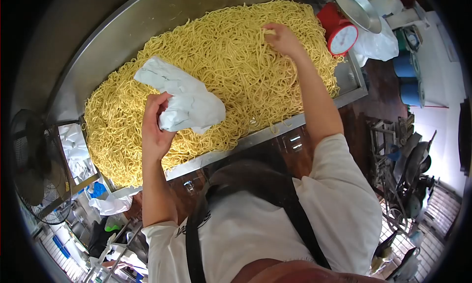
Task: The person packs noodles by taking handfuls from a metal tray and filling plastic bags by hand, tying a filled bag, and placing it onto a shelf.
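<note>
A wide heap of yellow noodles (pixel 211 47) fills a metal tray in front of me. My left hand (pixel 158 123) grips a white plastic bag (pixel 189 99) above the near left part of the heap; the bag looks bulky, and its contents are hidden. Over at the far right of the heap, my right hand (pixel 284 40) reaches into the noodles. Its fingers are curled, with a few strands at the fingertips.
A red dial scale (pixel 342 39) with a round metal pan (pixel 357 9) stands at the tray's right end. The metal rim (pixel 351 90) runs along the near side. A fan (pixel 42 165) is at left, blue barrels (pixel 410 81) at right.
</note>
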Tool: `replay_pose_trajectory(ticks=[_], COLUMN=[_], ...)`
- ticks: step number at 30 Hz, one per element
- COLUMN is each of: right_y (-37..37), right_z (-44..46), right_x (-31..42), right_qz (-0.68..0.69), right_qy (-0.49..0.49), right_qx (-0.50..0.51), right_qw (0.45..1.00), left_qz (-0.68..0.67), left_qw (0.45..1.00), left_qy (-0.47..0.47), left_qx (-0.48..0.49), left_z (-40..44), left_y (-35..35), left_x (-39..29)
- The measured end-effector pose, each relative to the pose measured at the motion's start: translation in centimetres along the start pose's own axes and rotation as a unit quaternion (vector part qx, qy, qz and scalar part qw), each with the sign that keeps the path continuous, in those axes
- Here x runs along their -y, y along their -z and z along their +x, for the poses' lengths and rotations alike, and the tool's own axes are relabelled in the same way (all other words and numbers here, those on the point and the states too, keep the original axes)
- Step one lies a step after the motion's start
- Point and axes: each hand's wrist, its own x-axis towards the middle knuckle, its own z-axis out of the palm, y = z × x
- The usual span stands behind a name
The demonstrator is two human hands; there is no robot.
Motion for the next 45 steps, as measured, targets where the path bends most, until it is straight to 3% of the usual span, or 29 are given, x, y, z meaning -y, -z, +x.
replay_pose_trajectory(ticks=[2, 4, 7, 10, 12, 15, 18, 21, 24, 27, 30, 33, 35, 37, 39, 40, 42, 45], right_y=[4.5, 8.5, 9.5, 3.9, 0.4, -3.5, -8.3, -2.2, 2.1, -0.5, -1.6, -3.6, -7.3, -11.6, -12.4, -12.2, -11.7, -10.8], right_z=[-3.4, -5.8, -6.8, -5.2, -5.9, -7.7, -4.1, -5.2, -8.2, -7.0, -8.9, -12.7, -12.9, -11.1, -5.0, -2.6, -0.7, 0.0], right_x=[4.8, 9.1, 10.2, 3.8, -0.6, 0.5, -1.9, 6.4, 10.1, 4.0, 1.2, 3.4, 4.2, 0.8, -4.1, -4.8, -5.5, -4.6], right_qz=[0.160, 0.292, 0.207, -0.017, -0.126, -0.160, -0.132, 0.074, 0.108, 0.011, -0.045, -0.202, -0.278, -0.336, -0.267, -0.110, 0.082, 0.167], right_qy=[0.120, 0.124, 0.187, 0.205, 0.080, 0.056, 0.044, -0.005, 0.211, 0.156, 0.209, 0.012, -0.043, -0.001, -0.057, -0.101, -0.141, -0.111], right_qx=[-0.053, -0.083, -0.101, -0.131, -0.130, -0.131, -0.053, -0.023, -0.096, -0.094, -0.252, -0.076, -0.022, -0.087, 0.014, -0.040, -0.096, -0.123], right_qw=[0.978, 0.945, 0.955, 0.970, 0.980, 0.977, 0.989, 0.997, 0.967, 0.983, 0.944, 0.976, 0.959, 0.938, 0.962, 0.988, 0.982, 0.972], left_qz=[-0.021, -0.033, -0.030, -0.010, -0.037, -0.048, -0.018, -0.032, -0.067, -0.058, -0.048, -0.065, -0.022, -0.005, -0.027, -0.037, -0.034, -0.013], left_qw=[1.000, 0.999, 0.999, 0.999, 0.999, 0.997, 0.999, 0.997, 0.994, 0.994, 0.992, 0.985, 0.986, 0.984, 0.982, 0.981, 0.981, 0.981], left_qy=[0.003, 0.016, 0.004, -0.009, 0.030, 0.056, 0.050, 0.063, 0.087, 0.091, 0.105, 0.141, 0.135, 0.143, 0.150, 0.150, 0.145, 0.126], left_qx=[-0.004, -0.001, 0.011, 0.029, 0.010, -0.005, -0.002, -0.010, -0.022, -0.031, -0.050, -0.080, -0.096, -0.109, -0.113, -0.114, -0.123, -0.145], left_z=[-0.1, 0.0, 0.3, 0.2, -0.7, -1.3, -1.8, -1.9, -2.7, -4.0, -4.9, -6.2, -6.6, -6.9, -7.1, -6.8, -6.5, -5.6], left_y=[0.1, -0.1, -0.8, -1.1, -1.2, -1.5, -1.8, -1.3, -0.8, 0.0, 0.5, 1.2, 1.8, 2.2, 2.3, 2.2, 1.8, 2.1], left_x=[-0.2, -0.5, -0.8, -1.7, -2.0, -1.0, -0.6, -1.0, -0.5, 0.5, 1.0, 0.9, 1.6, 1.9, 2.1, 2.2, 1.6, 0.5])
